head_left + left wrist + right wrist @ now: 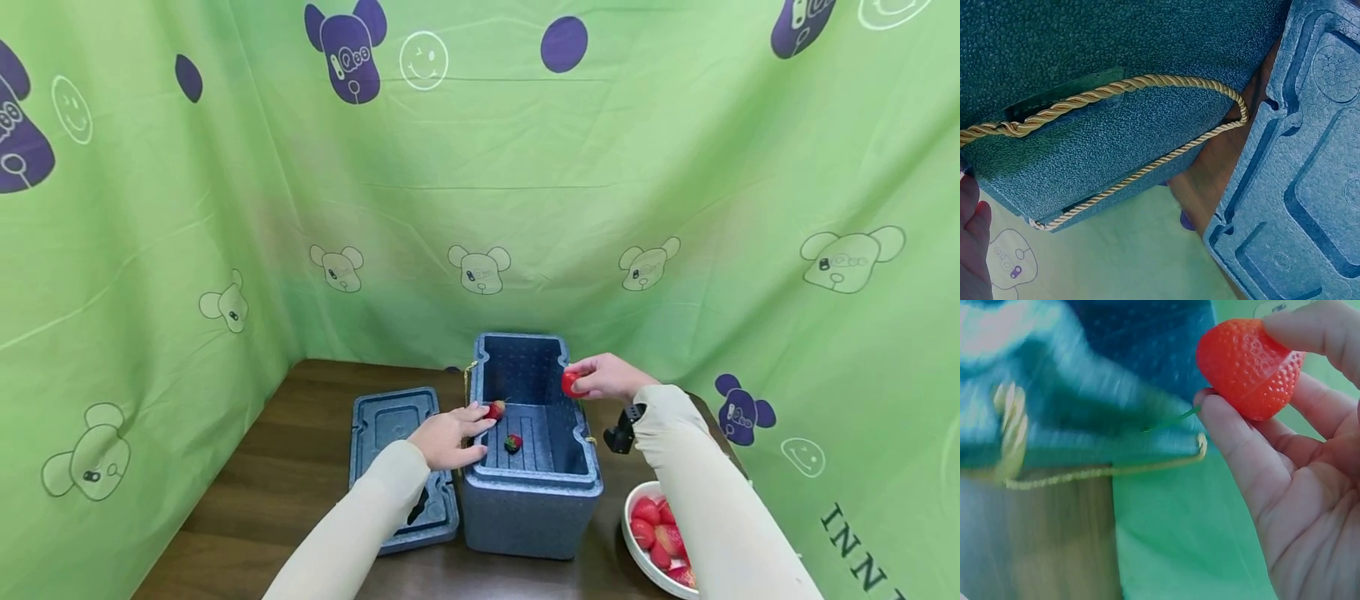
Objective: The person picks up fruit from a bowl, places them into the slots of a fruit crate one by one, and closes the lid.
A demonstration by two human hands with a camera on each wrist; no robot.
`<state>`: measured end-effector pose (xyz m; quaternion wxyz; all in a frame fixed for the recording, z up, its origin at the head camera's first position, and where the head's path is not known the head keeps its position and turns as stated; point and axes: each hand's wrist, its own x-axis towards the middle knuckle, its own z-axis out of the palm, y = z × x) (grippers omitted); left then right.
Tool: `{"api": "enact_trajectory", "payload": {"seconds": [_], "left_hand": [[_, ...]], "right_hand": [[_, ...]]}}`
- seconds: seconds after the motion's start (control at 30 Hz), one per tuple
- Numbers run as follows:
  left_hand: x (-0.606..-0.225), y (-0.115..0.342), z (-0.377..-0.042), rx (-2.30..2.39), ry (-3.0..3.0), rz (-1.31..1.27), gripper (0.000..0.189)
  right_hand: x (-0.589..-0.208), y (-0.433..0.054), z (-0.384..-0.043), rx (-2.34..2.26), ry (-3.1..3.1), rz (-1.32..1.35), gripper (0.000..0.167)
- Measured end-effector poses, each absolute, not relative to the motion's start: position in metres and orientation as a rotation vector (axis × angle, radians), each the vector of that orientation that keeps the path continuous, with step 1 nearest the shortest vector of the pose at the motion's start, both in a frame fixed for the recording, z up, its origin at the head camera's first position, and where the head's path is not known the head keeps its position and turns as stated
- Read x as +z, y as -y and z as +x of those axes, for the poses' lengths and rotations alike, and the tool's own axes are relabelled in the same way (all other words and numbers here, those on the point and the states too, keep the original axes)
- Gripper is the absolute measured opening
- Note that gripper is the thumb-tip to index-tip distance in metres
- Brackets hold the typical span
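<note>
My right hand (613, 377) pinches a red strawberry (1249, 367) between thumb and fingers, over the right rim of a blue foam box (532, 521). A thin green stem hangs from the strawberry in the right wrist view. My left hand (447, 437) rests on the box's left rim, its fingers reaching over the edge. Just beyond those fingertips shows a strawberry (496, 409), partly hidden by them. Another strawberry (513, 443), its green leaves showing, lies on the ribbed floor of the box.
Left of the box, its blue lid (393, 417) lies on the wooden table (262, 492). A white bowl (637, 560) of several strawberries stands at the right, partly behind my right sleeve. Gold rope handles (1147, 81) hang on the box's sides. Green printed cloth (480, 183) surrounds the table.
</note>
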<state>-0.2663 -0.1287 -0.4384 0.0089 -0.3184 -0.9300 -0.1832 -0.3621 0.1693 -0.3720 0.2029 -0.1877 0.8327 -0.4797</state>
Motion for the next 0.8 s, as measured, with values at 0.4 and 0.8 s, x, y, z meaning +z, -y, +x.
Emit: {"api": "enact_trajectory", "payload": {"seconds": [0.4, 0.8], "left_hand": [[-0.443, 0.131, -0.264, -0.653, 2.916, -0.965, 0.051], [-0.439, 0.128, -0.267, -0.628, 2.905, -0.991, 0.049]], "right_hand": [[-0.363, -0.123, -0.364, -1.193, -2.396, -0.642, 0.044], [-0.376, -0.108, -0.370, -1.223, -2.368, -0.626, 0.042]]}}
